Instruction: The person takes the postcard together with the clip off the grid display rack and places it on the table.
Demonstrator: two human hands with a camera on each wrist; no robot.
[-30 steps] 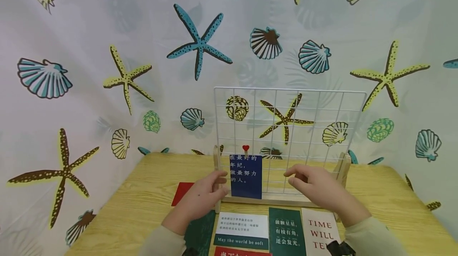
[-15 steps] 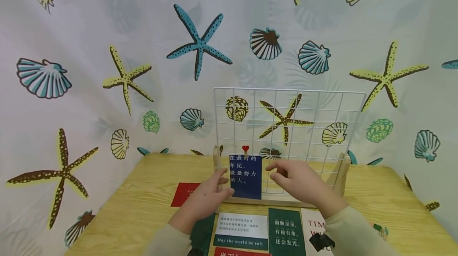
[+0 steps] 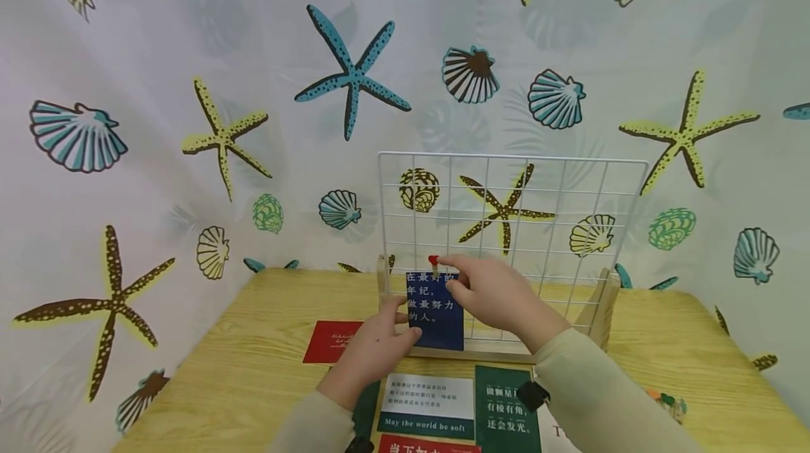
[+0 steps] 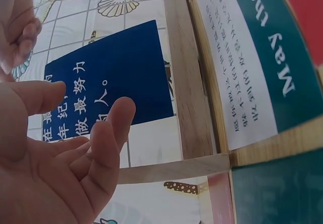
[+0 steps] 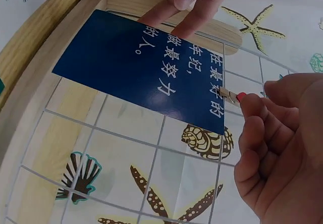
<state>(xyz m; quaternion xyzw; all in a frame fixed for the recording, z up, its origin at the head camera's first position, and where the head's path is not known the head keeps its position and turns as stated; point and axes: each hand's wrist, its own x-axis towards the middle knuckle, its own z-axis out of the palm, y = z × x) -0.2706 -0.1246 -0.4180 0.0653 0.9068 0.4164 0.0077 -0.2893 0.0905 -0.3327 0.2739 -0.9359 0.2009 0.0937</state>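
A navy blue card (image 3: 436, 326) with white lettering hangs on a white wire grid (image 3: 525, 228). A small wooden clothespin (image 5: 229, 95) with a red heart (image 3: 433, 260) holds its top edge. My right hand (image 3: 496, 295) is at the clothespin, its index fingertip at the heart and the thumb apart from it, lower down. Beside the card's left edge is my left hand (image 3: 373, 344), fingers spread and partly bent, gripping nothing. In the left wrist view, its fingers (image 4: 123, 115) overlap the card; whether they touch it I cannot tell.
The grid stands in a wooden base (image 3: 500, 353) on a wood-grain table (image 3: 240, 347). Several cards lie in front, among them a white-and-green card (image 3: 427, 404), a green card (image 3: 506, 432) and a red card (image 3: 329, 340). Small colourful clips (image 3: 671, 407) lie at right.
My right hand has moved left and up from the grid's right part to the heart on the clothespin. My left hand has shifted slightly right, closer to the blue card.
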